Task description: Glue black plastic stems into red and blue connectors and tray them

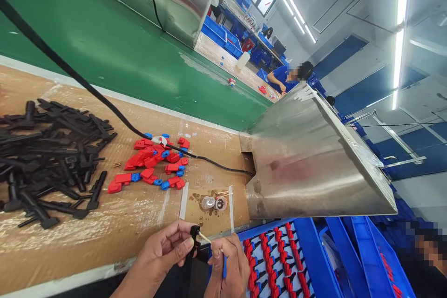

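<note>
My left hand (166, 247) is closed, pinching a small black plastic part (194, 237) at the table's near edge. My right hand (227, 263) is closed round a thin pale stick (205, 237) whose tip touches the black part; a blue bit shows under its fingers. Just beyond the hands stand two small round caps (213, 203) amid brown stains on the cardboard. A heap of black T-shaped parts (52, 158) lies at the left. Red and blue plastic pieces (153, 165) are scattered in the middle.
A steel chute (307, 163) juts out at the right over a blue bin (303, 260) holding assembled red-and-black parts. A black cable (104, 107) crosses the cardboard table top (104, 223). A green conveyor belt (122, 51) runs behind. Other people work farther along the line and at the right edge.
</note>
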{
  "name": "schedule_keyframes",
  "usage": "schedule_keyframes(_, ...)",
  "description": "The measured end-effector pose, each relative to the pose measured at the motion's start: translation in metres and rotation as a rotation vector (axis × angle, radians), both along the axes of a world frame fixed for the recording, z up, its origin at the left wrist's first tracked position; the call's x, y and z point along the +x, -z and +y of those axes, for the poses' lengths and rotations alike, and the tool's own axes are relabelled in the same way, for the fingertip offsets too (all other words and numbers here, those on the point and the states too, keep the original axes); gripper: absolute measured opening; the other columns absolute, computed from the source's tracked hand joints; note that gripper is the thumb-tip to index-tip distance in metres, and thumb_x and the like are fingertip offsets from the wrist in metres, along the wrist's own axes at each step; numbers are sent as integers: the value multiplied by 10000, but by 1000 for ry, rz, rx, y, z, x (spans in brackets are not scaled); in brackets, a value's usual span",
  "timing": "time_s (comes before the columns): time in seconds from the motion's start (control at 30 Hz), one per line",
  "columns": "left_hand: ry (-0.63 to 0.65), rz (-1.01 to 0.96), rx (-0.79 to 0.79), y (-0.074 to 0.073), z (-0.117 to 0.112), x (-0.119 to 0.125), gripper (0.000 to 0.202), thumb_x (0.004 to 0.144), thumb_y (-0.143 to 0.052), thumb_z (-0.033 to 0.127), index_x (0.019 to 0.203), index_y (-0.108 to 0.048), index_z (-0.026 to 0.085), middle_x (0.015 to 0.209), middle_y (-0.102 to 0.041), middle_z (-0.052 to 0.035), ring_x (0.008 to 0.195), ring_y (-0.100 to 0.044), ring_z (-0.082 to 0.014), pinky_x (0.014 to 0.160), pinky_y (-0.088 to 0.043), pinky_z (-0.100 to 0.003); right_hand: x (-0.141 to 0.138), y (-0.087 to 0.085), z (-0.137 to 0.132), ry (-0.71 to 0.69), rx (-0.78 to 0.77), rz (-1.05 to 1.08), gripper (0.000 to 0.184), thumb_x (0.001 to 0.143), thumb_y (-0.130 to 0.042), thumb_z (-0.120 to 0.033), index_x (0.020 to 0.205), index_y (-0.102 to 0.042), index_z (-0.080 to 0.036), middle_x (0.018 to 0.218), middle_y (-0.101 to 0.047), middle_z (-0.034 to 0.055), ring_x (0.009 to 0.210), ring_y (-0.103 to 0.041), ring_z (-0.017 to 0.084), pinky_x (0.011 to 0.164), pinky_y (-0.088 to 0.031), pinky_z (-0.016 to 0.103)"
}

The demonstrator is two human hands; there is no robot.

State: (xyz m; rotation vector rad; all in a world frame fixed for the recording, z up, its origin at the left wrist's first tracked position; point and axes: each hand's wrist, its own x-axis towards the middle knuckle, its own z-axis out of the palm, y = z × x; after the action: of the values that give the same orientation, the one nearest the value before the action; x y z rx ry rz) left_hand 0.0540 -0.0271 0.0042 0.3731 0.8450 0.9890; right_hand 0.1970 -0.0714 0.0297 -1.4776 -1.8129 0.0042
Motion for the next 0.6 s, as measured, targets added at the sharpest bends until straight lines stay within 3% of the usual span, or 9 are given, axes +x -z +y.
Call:
schedule_keyframes(0.13, 52, 99, 173, 30, -1, 0, 452, 666, -886, 626, 860, -806, 225, 672, -708, -23, 595, -591, -189, 502, -471, -260, -8, -1, 0, 51, -3, 56, 243, 1103, -406, -231, 963, -605, -229, 711, -595, -4, 565, -550, 143, 538, -444, 270)
schedule_keyframes(0.23, 69, 167, 233, 42, -4, -3, 451, 720, -838, 636, 898, -801, 224, 695, -703, -27, 590, -595, -198, 511, -495, -279, -15, 0, -2, 94, -22, 106, 241, 1100, -417, -248, 969, -619, -242, 710, -593, -15, 522, -542, 132, 528, -449, 267)
schedule_keyframes(0.4, 15, 166, 194, 29, -5, -4, 450, 691, -870, 620, 900, -812, 226, 716, -706, -23, 590, -581, -191, 530, -502, -279, -26, 8, -7, 220, -78, 309, 262, 1088, -460, -339, 960, -672, -256, 743, -616, -4, 509, -579, 134, 480, -483, 246)
schedule_keyframes(0.53, -67, -24, -42, 16, -3, 4, 520, 524, -985, 568, 858, -824, 204, 677, -697, -14, 619, -565, -164, 505, -453, -219, -27, 9, -5, 304, -138, 566, 314, 1041, -557, -480, 920, -716, -238, 735, -637, 9, 508, -605, 133, 455, -532, 224)
schedule_keyframes(0.6, -36, -130, -146, 15, -2, 7, 535, 445, -1036, 489, 829, -824, 183, 663, -701, -21, 604, -565, -144, 491, -441, -189, -24, 6, -2, 326, -169, 700, 348, 993, -627, -538, 897, -731, -220, 705, -643, 7, 490, -592, 126, 433, -526, 215)
